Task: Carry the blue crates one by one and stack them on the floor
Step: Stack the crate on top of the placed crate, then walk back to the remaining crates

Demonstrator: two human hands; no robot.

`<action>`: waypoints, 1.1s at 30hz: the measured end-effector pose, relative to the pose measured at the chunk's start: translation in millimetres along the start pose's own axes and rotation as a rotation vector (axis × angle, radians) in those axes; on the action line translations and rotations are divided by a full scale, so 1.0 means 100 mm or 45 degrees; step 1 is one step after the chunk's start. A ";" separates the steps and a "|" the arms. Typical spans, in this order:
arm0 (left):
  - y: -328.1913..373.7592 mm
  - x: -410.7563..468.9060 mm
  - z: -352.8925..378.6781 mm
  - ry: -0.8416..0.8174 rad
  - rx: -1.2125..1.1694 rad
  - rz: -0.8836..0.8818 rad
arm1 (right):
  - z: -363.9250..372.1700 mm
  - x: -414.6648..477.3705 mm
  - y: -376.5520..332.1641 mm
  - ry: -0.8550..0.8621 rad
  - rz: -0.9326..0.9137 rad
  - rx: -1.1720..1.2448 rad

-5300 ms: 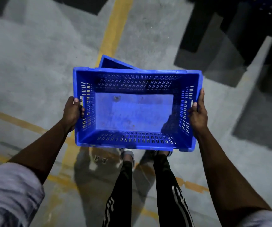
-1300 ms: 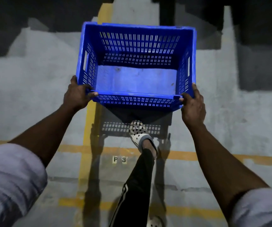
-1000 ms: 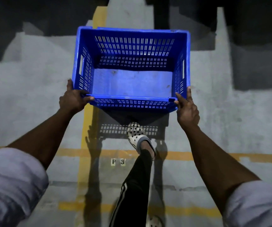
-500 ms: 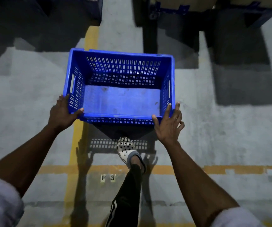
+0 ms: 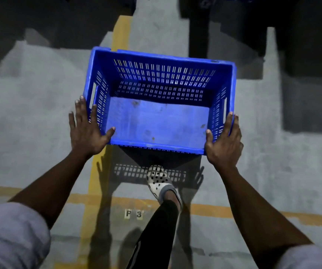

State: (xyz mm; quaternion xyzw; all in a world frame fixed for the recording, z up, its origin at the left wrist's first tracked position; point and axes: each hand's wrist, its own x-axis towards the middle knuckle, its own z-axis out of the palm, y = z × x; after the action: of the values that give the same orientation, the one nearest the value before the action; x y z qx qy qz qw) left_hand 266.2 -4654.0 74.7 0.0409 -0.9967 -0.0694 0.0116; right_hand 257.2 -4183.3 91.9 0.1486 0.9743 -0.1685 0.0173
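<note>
Head view, near to far. Nearest: pale sleeves at both lower corners, bare forearms reaching forward and down, and one leg in dark trousers with a white perforated clog [image 5: 159, 181] planted just short of the crate's near wall. Left hand [image 5: 87, 131]: fingers spread and extended flat along the outside of the crate's near-left corner, thumb hooked over the near rim; palm looks to press rather than clasp. Right hand [image 5: 224, 140]: mirrored at the near-right corner, fingers straight up the outer side wall, thumb inside the rim. Neither hand is curled into the handle slots; both are wide open and steadying, not gripping. Blue crate [image 5: 159, 105]: empty, open side up, slotted walls, sitting low over the grey floor [image 5: 30, 113], straddling a yellow painted line [image 5: 120, 33]; its shadow falls directly below the near wall. Whether it fully rests on the floor or on another crate beneath cannot be told. Judgement: step in hand is placement and squaring-up. To do it well, keep even pressure from both palms, nudge the corners until the crate sits square, check it does not rock, and clear the toes before letting go. Beyond the crate: dark shadowed shapes, detail unreadable.
</note>
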 end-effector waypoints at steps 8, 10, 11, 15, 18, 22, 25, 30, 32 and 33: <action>0.04 0.17 -0.13 -0.120 -0.007 0.015 | -0.11 0.06 -0.09 -0.107 0.042 -0.101; -0.04 0.33 -0.16 -0.097 -0.052 0.083 | -0.12 0.17 -0.10 -0.108 0.013 -0.120; -0.08 0.38 -0.15 -0.075 -0.067 0.134 | -0.12 0.22 -0.09 -0.088 -0.024 -0.105; -0.15 0.37 -0.08 -0.035 -0.103 0.220 | -0.08 0.26 -0.09 -0.031 -0.066 -0.002; -0.20 0.42 -0.10 -0.185 -0.094 0.210 | -0.20 0.26 -0.08 -0.174 -0.086 0.086; -0.09 0.62 -0.34 -0.663 0.020 0.039 | -0.43 0.51 0.04 -0.683 0.047 0.077; 0.23 0.71 -0.68 -0.714 0.001 0.053 | -0.75 0.69 -0.13 -0.797 0.158 0.098; 1.08 0.66 -1.65 -0.727 -0.211 0.107 | -2.00 0.70 -0.63 -0.730 0.069 0.140; 1.48 0.61 -2.04 -0.779 -0.270 0.077 | -2.44 0.64 -0.67 -0.726 0.042 0.130; 1.69 0.58 -2.22 -0.796 -0.295 0.073 | -2.67 0.62 -0.65 -0.730 0.038 0.130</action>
State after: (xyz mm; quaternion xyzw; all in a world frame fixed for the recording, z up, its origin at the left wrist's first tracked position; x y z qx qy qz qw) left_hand 201.1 -4522.7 319.3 -0.0121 -0.9382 -0.1912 -0.2881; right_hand 183.6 -4134.8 358.9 0.1098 0.9177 -0.2521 0.2868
